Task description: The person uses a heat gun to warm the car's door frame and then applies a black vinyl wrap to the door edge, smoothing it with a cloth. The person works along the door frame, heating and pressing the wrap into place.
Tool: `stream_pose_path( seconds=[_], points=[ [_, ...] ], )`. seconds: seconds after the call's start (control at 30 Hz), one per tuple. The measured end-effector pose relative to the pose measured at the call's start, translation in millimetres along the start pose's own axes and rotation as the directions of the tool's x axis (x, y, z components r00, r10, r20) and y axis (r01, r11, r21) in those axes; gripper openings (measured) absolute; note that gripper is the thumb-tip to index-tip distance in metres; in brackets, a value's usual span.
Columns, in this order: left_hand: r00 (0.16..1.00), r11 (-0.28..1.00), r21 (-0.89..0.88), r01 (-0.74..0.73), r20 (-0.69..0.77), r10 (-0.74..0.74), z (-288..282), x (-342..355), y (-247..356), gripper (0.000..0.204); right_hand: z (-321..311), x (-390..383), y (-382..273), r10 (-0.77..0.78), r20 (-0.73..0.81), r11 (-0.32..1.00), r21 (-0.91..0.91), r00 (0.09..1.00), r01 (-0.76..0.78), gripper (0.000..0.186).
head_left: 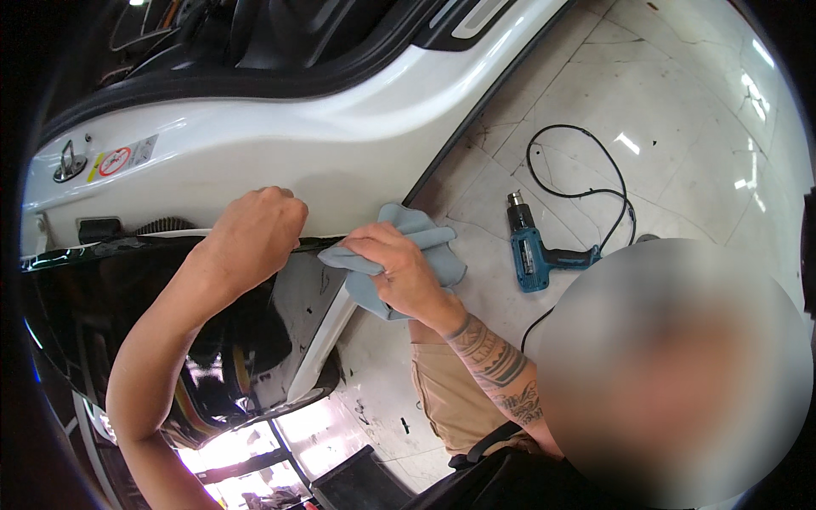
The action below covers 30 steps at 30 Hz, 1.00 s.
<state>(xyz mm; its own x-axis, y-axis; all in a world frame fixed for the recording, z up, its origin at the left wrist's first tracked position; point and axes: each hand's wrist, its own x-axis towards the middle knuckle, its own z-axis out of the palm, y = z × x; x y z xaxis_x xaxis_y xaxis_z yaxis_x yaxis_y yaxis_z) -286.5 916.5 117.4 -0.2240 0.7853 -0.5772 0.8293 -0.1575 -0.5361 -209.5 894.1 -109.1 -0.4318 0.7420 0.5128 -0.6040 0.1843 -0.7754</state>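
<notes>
My left hand is curled closed over the seam between the white car body and a glossy black panel. Whatever its fingers may hold is hidden beneath them. To its right, my right hand, with a tattooed forearm, grips a bunched blue-grey cloth. The cloth hangs around the fingers and touches the panel's edge near its right corner. A lighter grey, glossy strip of the panel shows between both hands.
On the tiled floor to the right lies a teal heat gun with its black cord looped. A metal door striker juts from the white body at the left. A blurred round patch covers the lower right.
</notes>
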Motion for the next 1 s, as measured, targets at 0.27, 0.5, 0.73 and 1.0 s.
stream_pose_path(
  seconds=[0.27,0.5,0.73,1.0],
  points=[
    [0.998,0.999,0.006,0.047,0.043,-0.048,0,4,-2,0.007,2,-1,-2,0.015,-0.017,1.000,-0.023,1.000,-0.016,0.047],
    [0.997,0.999,0.025,0.048,0.065,-0.049,0,8,-3,0.004,4,-1,1,-0.016,-0.033,1.000,-0.019,0.999,0.015,0.048],
    [0.982,0.988,0.156,-0.014,0.189,-0.016,-2,6,0,0.012,5,-2,1,-0.009,-0.033,1.000,0.005,0.999,0.009,0.047],
    [0.999,0.997,-0.080,-0.009,0.032,0.012,0,4,-12,0.014,5,-2,1,-0.005,-0.043,1.000,0.016,0.999,0.005,0.046]
  ],
)
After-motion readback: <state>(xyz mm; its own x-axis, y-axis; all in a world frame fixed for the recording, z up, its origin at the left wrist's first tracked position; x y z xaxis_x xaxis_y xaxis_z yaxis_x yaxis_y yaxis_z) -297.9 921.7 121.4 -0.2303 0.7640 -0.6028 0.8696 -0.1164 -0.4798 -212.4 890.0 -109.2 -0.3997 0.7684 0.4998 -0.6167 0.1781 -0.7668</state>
